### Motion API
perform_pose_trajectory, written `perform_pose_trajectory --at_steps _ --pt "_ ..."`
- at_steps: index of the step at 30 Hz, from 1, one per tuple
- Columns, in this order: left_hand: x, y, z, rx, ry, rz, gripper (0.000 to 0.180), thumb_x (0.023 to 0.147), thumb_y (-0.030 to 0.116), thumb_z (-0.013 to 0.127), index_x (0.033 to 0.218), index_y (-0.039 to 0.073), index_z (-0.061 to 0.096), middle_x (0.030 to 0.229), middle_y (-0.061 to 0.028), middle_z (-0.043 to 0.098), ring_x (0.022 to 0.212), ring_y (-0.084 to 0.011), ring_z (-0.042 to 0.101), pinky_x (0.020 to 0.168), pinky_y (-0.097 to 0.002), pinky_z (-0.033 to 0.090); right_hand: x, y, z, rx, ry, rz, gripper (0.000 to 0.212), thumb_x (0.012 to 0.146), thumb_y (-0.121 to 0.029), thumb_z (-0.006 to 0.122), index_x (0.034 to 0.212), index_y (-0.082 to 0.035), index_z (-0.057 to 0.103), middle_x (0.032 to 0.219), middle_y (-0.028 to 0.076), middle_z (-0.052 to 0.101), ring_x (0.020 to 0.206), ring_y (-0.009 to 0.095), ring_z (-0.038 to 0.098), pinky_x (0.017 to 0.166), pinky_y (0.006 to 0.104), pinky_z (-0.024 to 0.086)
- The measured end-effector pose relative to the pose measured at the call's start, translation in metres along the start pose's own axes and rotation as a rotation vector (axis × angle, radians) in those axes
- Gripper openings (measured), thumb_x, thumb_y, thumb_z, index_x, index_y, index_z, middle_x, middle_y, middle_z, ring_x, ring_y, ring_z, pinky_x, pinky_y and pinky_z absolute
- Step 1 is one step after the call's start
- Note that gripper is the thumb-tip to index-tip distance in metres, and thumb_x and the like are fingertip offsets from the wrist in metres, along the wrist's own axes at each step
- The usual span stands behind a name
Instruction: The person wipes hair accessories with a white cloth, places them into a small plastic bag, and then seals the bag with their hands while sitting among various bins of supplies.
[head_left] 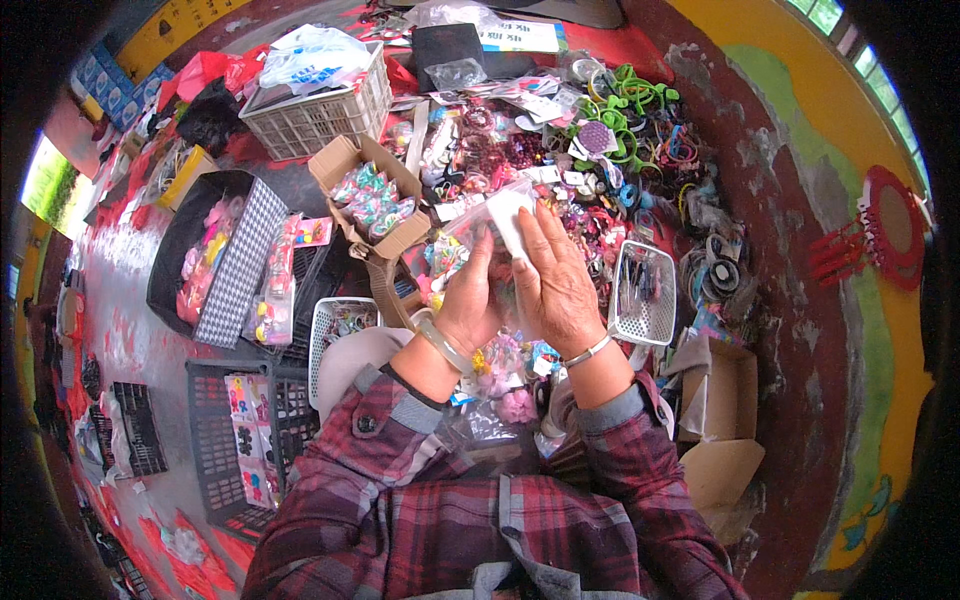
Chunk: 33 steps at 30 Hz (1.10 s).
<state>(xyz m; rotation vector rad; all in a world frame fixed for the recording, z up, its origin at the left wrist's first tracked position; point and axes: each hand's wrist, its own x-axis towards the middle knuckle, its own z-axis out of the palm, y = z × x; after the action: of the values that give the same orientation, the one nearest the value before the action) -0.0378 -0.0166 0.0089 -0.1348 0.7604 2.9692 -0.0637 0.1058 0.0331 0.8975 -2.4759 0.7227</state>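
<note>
A clear plastic bag [488,212] with a white strip [510,222] along one side stands between my hands, over the pile in front of me. My left hand [468,300], with a pale bangle at the wrist, holds the bag's left side, thumb up. My right hand [557,290], wearing a silver bracelet, presses its fingers along the white strip from the right. What is inside the bag is mostly hidden by my hands. Below my wrists lie pink and yellow hair ornaments [508,375], some in clear wrapping.
A heap of hair accessories [500,150] spreads ahead, with green headbands [630,100] at its right. Around it stand a cardboard box [400,232] of wrapped pieces, white baskets [672,325], a houndstooth-patterned box [238,260], a black crate [205,400] and an open carton [735,390].
</note>
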Motion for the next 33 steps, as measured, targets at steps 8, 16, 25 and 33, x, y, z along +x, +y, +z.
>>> perform_pose_trajectory --at_steps 8,16,25,33 --pt "-0.005 -0.006 0.006 0.319 -0.063 -0.004 0.049 0.091 0.042 0.050 0.120 0.003 0.049 0.106 -0.0037 0.058 0.094 -0.0116 0.056 0.082 -0.0269 0.046 0.000 0.011 0.005 0.695 0.138 0.530 0.044 0.095 -0.033 0.038 0.118 0.002 0.051 0.098 0.019 0.061 0.086 0.025 0.061 0.076 0.0335 0.046" --pt "-0.002 0.002 0.001 0.380 -0.165 -0.095 0.039 0.088 0.029 0.058 0.116 0.002 0.051 0.104 -0.0048 0.060 0.090 -0.0148 0.060 0.078 -0.0288 0.050 0.011 0.036 -0.027 1.269 0.462 0.873 0.051 0.094 -0.041 0.041 0.114 0.005 0.052 0.103 0.011 0.060 0.092 0.018 0.059 0.078 0.0291 0.047" --pt "0.001 -0.004 -0.014 0.884 -0.399 -0.182 0.039 0.076 0.012 0.066 0.111 0.001 0.053 0.100 -0.0051 0.061 0.093 -0.0143 0.055 0.084 -0.0319 0.044 0.004 0.019 -0.017 0.235 0.046 0.000 0.026 0.090 -0.025 0.048 0.089 -0.003 0.062 0.083 0.016 0.060 0.078 0.034 0.058 0.068 0.0387 0.047" --pt "0.000 0.007 -0.010 0.895 -0.423 -0.252 0.040 0.080 0.013 0.065 0.116 0.001 0.051 0.101 -0.0040 0.061 0.093 -0.0139 0.056 0.084 -0.0308 0.045 0.001 0.012 -0.018 0.194 0.224 0.135 0.028 0.081 -0.026 0.063 0.062 -0.006 0.056 0.058 0.012 0.050 0.054 0.030 0.052 0.048 0.0387 0.040"
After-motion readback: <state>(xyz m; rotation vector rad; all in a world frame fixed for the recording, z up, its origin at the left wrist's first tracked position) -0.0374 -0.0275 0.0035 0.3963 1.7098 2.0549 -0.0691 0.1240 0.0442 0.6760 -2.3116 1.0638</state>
